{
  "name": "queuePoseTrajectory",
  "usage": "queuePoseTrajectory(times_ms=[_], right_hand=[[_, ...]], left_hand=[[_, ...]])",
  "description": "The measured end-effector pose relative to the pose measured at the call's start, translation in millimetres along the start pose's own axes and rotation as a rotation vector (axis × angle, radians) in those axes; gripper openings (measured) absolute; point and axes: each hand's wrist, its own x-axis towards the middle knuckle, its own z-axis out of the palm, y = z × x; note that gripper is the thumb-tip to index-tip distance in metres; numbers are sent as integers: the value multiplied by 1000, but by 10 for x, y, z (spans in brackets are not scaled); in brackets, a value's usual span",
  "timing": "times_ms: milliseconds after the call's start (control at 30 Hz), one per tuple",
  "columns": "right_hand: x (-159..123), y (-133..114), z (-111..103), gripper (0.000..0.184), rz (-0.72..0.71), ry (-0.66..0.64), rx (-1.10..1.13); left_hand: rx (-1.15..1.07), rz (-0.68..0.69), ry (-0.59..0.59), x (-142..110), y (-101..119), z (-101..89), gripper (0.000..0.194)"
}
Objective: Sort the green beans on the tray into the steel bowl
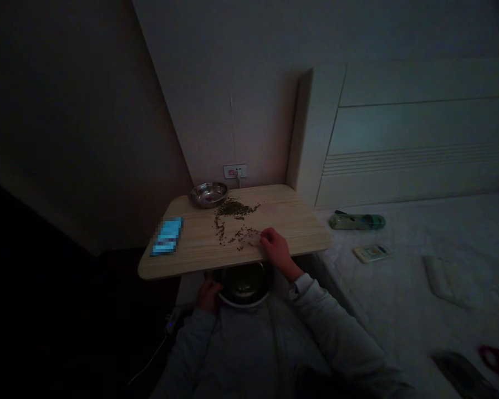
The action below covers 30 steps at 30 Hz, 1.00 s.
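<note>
My right hand [275,247] rests on the small wooden table [299,230] near its front edge, fingers curled and pinched over a small pale flat piece [250,239] among scattered green beans [232,217]. My left hand [208,293] grips the rim of a dark metal bowl [245,284] held just below the table's front edge; a few beans lie inside it. A second, empty steel bowl [209,193] stands at the back of the table.
A lit phone [167,236] lies on the table's left side. A wall socket [235,170] with a plugged cable sits behind. To the right is a bed [419,288] with a green bottle [356,221] and a small flat packet [372,253]. The room is dim.
</note>
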Motion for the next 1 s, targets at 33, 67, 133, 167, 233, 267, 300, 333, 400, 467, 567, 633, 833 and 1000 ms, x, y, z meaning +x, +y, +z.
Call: queuePoseTrajectory(times_ms=[33, 67, 133, 167, 233, 267, 300, 333, 400, 467, 567, 633, 833, 1000], right_hand=[[0, -1, -1, 12, 4, -4, 5], [1, -3, -2, 13, 10, -8, 8], [5, -8, -5, 13, 31, -14, 7], [8, -9, -6, 13, 39, -17, 8], [15, -9, -7, 13, 49, -18, 17], [18, -7, -7, 13, 52, -16, 22], [22, -4, -5, 13, 52, -15, 26], [25, -1, -3, 13, 51, -13, 28], [28, 7, 3, 12, 48, -14, 22], [28, 13, 10, 13, 40, -21, 16], [25, 14, 13, 14, 36, -38, 3], [24, 5, 9, 12, 43, -49, -5], [17, -39, -12, 13, 59, -63, -22], [20, -12, 7, 13, 61, -62, -10]], left_hand=[[9, -4, -1, 5, 6, -3, 24], [19, -12, -4, 8, 11, -4, 25], [14, -18, -4, 10, 13, -4, 27], [3, -12, -3, 12, 9, -5, 27], [-10, 8, 4, 19, -7, -10, 25], [-9, 16, 6, 24, -17, -14, 22], [-6, 20, 6, 29, -26, -19, 20], [-2, 16, 3, 33, -33, -22, 19], [-6, 3, -5, 32, -37, -23, 19], [-11, -6, -2, 20, -28, -14, 20], [-7, -8, 16, -4, -7, 3, 22], [-4, -7, 27, -12, 0, 8, 22], [-44, -5, -25, 12, -37, -20, 25], [-7, 29, -19, 44, -79, -58, 23]])
